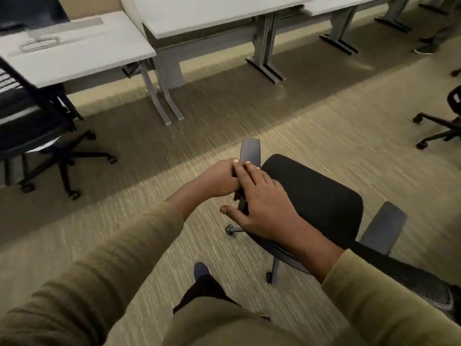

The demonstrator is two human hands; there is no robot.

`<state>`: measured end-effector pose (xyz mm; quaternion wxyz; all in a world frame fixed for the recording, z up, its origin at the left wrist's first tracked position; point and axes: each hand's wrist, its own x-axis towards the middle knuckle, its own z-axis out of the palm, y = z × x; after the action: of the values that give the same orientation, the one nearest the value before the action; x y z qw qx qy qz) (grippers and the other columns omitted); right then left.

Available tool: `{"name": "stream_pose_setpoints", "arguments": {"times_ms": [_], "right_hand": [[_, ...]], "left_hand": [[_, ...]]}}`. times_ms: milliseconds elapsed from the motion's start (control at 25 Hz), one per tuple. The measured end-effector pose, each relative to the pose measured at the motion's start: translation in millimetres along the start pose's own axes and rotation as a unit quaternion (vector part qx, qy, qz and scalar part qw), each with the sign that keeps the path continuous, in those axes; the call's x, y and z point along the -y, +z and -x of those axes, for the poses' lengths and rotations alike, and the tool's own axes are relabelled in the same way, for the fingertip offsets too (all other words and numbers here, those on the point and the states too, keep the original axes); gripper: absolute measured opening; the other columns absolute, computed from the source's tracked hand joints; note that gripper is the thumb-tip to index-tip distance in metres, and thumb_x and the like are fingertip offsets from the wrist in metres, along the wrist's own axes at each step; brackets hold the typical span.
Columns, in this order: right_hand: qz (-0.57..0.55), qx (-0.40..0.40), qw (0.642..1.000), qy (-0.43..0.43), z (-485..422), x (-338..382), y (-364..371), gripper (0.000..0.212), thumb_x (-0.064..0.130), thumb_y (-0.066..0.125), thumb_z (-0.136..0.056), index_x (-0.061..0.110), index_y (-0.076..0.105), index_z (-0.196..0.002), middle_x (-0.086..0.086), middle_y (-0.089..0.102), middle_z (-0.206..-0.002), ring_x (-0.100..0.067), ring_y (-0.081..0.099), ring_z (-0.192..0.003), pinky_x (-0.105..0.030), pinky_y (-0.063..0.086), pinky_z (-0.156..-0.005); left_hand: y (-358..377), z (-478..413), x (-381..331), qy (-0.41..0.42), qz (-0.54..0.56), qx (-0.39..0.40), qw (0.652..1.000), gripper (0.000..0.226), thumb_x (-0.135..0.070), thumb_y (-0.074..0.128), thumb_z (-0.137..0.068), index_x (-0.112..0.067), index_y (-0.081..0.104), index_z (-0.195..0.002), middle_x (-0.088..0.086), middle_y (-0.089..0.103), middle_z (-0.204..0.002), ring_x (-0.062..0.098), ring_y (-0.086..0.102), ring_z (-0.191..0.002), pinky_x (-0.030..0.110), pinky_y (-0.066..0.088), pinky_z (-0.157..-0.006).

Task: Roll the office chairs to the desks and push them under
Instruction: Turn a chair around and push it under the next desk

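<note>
A person in an olive sweater is standing over a black office chair [316, 196], which is sitting out on the open carpet [324, 113], well apart from the row of pale desks [224, 18] along the far side of the room. The chair's seat is facing roughly toward those desks, and its mesh backrest [411, 278] is nearest the person.

Both hands are working at the chair's grey armrest [250, 151]. The left hand [219, 178] is clasping it, fingers wrapping round the pad. The right hand [264, 208] is lying on top, fingers nearly straight across the left knuckles and thumb spreading out to the side, pressing rather than clasping. The second armrest [384, 228] is going untouched.

The chair is looking fairly heavy and rigid, and it is riding on casters [229, 230], so it is probably going to roll with a steady push, though the carpet may be adding some drag. Because the seat likely swivels, pushing on one armrest alone may be turning the chair instead of driving it straight. Taking hold of the top of the backrest, or of both armrests, seems the surer grip.

Another black chair [32, 126] is sitting close against the desk [82, 53] at the left. A third chair [446, 126] is showing at the right edge. Someone else's shoe [424, 49] is showing near the far desks.
</note>
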<state>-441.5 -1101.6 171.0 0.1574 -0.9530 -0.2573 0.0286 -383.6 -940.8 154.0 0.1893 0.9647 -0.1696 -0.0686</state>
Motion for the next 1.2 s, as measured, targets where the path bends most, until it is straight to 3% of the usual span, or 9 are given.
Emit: {"name": "stream_pose_setpoints", "arguments": {"times_ms": [80, 160, 240, 320, 400, 640, 1000, 1200], "right_hand": [[-0.007, 0.007, 1.0, 0.027, 21, -12, -1, 0.102, 0.075, 0.047, -0.086, 0.023, 0.001, -0.16, -0.009, 0.029, -0.16, -0.029, 0.034, -0.143, -0.048, 0.038, -0.109], [0.019, 0.009, 0.997, 0.069, 39, -23, -1, 0.101, 0.071, 0.05, -0.086, 0.02, 0.003, -0.16, -0.009, 0.047, -0.144, -0.029, 0.053, -0.123, -0.046, 0.046, -0.094], [0.082, 0.0, 0.99, 0.118, 55, -29, -1, 0.09, 0.068, 0.049, -0.088, 0.014, 0.022, -0.155, -0.008, 0.061, -0.123, -0.028, 0.062, -0.104, -0.042, 0.046, -0.083], [0.132, -0.007, 0.983, 0.129, 64, -34, -2, 0.065, 0.065, 0.045, -0.093, 0.014, 0.046, -0.132, -0.007, 0.066, -0.109, -0.027, 0.064, -0.093, -0.04, 0.04, -0.076], [0.134, 0.001, 0.985, 0.109, 66, -36, -5, 0.051, 0.06, 0.042, -0.097, 0.014, 0.054, -0.116, -0.007, 0.067, -0.102, -0.027, 0.063, -0.086, -0.04, 0.037, -0.073], [0.104, -0.002, 0.993, 0.053, 61, -41, -12, 0.039, 0.044, 0.046, -0.101, 0.01, 0.057, -0.117, -0.007, 0.068, -0.098, -0.025, 0.062, -0.082, -0.04, 0.041, -0.074], [0.093, 0.003, 0.994, 0.051, 1, -41, -11, 0.049, 0.042, 0.043, -0.103, 0.003, 0.051, -0.132, -0.012, 0.067, -0.111, -0.028, 0.063, -0.094, -0.041, 0.039, -0.081], [0.079, -0.008, 0.996, 0.029, -41, -59, -11, 0.046, 0.043, 0.045, -0.103, 0.003, 0.053, -0.125, -0.012, 0.067, -0.109, -0.027, 0.063, -0.092, -0.04, 0.039, -0.08]], "left_hand": [[-8, 4, -16, 0.005, 0.026, 0.018, 0.999, 0.03, -0.033, 0.056, -0.099, -0.005, 0.066, -0.098, 0.014, 0.067, -0.093, 0.03, 0.059, -0.083, 0.039, 0.04, -0.07], [-8, 7, -33, 0.036, -0.018, 0.029, 0.999, 0.036, -0.041, 0.052, -0.099, -0.009, 0.066, -0.09, 0.006, 0.067, -0.085, 0.022, 0.058, -0.076, 0.039, 0.045, -0.072], [-6, 8, -46, 0.071, -0.097, 0.041, 0.992, 0.05, -0.057, 0.039, -0.096, -0.017, 0.067, -0.086, -0.001, 0.065, -0.078, 0.018, 0.059, -0.073, 0.039, 0.046, -0.076], [0, 10, -60, 0.07, -0.136, 0.025, 0.988, 0.064, -0.067, 0.024, -0.089, -0.021, 0.068, -0.086, -0.006, 0.064, -0.079, 0.016, 0.059, -0.073, 0.037, 0.045, -0.079], [11, 13, -66, 0.052, -0.141, -0.007, 0.989, 0.069, -0.068, 0.02, -0.085, -0.02, 0.069, -0.087, -0.005, 0.063, -0.078, 0.017, 0.059, -0.072, 0.037, 0.045, -0.08], [21, 15, -63, 0.024, -0.081, -0.084, 0.993, 0.057, -0.061, 0.034, -0.087, -0.015, 0.065, -0.076, -0.006, 0.056, -0.066, 0.017, 0.054, -0.062, 0.038, 0.046, -0.078], [7, -22, -27, 0.017, -0.055, -0.151, 0.987, 0.047, -0.05, 0.043, -0.087, -0.013, 0.065, -0.068, -0.003, 0.056, -0.058, 0.02, 0.053, -0.055, 0.041, 0.049, -0.07], [3, -58, -1, 0.011, -0.057, -0.174, 0.983, 0.047, -0.048, 0.043, -0.089, -0.011, 0.062, -0.067, -0.002, 0.054, -0.057, 0.021, 0.052, -0.053, 0.043, 0.049, -0.068]]}}
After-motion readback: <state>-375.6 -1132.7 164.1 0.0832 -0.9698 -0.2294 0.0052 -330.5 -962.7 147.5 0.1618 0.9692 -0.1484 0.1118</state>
